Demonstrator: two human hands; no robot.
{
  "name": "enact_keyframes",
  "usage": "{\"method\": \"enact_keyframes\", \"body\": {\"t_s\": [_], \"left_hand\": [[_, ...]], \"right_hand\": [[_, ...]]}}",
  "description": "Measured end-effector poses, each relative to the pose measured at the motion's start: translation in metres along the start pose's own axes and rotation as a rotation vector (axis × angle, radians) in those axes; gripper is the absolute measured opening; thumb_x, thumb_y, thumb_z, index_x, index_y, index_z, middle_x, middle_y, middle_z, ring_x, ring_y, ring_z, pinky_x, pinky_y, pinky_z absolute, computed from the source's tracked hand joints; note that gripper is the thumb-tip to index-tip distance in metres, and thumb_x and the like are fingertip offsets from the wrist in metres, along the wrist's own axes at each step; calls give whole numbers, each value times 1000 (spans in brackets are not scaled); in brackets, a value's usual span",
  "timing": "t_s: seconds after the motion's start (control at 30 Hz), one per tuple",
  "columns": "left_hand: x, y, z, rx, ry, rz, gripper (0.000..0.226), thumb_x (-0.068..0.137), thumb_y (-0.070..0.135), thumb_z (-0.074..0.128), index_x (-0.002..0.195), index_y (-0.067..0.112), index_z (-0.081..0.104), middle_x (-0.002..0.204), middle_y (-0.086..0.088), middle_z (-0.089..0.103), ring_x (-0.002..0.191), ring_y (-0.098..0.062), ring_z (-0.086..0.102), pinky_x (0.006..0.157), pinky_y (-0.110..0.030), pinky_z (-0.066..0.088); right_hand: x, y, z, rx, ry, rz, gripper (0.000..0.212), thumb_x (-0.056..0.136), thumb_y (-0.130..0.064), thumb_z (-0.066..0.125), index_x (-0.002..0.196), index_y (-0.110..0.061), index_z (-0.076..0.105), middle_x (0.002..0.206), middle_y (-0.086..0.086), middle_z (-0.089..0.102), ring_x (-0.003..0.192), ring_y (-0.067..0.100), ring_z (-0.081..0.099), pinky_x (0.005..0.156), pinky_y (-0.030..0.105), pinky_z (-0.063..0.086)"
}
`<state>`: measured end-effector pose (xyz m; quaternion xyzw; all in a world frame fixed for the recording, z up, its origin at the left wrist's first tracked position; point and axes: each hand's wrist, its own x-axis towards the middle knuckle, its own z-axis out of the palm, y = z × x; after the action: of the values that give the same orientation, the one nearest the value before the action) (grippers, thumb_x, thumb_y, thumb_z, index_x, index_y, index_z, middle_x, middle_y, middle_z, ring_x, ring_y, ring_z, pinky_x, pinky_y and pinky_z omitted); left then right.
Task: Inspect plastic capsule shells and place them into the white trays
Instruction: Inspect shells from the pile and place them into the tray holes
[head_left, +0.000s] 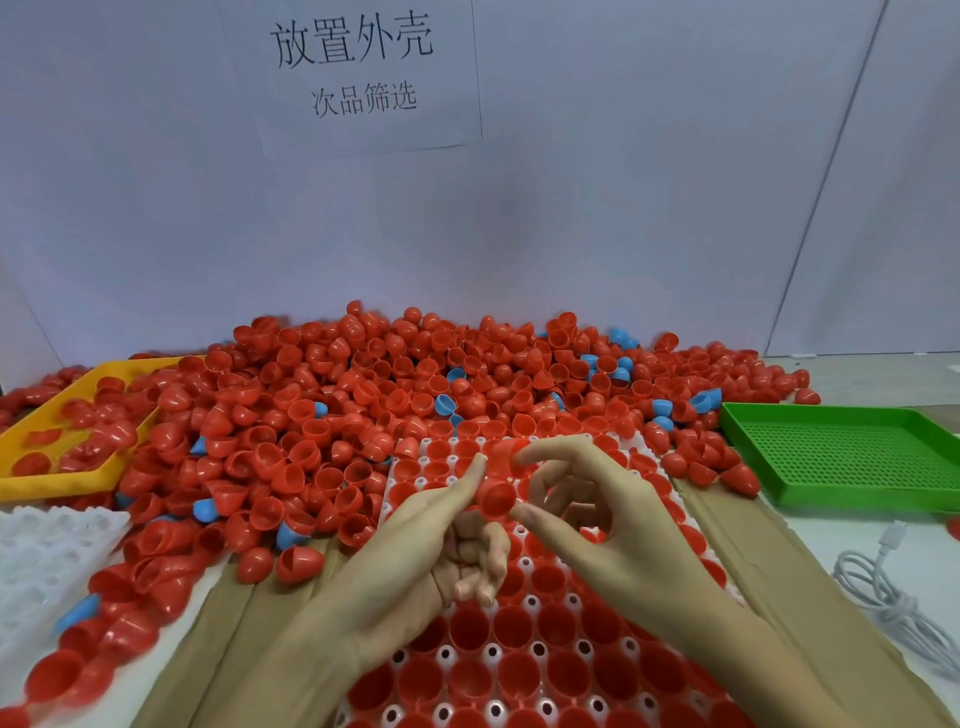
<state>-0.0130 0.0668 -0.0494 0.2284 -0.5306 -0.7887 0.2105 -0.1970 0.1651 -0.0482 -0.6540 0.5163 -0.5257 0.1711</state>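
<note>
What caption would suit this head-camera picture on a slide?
Two hands, left hand and right hand, hold a red capsule shell above a nearly filled white tray.

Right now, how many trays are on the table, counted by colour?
Yellow tray: 1
Green tray: 1
White: 2 (middle tray, left tray)
Total: 4
</note>
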Motion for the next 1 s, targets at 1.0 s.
{"method": "enact_keyframes", "body": {"t_s": [1.0], "left_hand": [[5, 5, -62, 278, 491, 395, 43, 99, 47, 62, 86, 8, 78, 58, -8, 53, 42, -18, 50, 36, -19, 35]], "right_hand": [[-99, -8, -111, -398, 110, 213, 35, 94, 1, 73, 105, -31, 76, 91, -13, 75, 72, 15, 72, 65, 41, 60]]}}
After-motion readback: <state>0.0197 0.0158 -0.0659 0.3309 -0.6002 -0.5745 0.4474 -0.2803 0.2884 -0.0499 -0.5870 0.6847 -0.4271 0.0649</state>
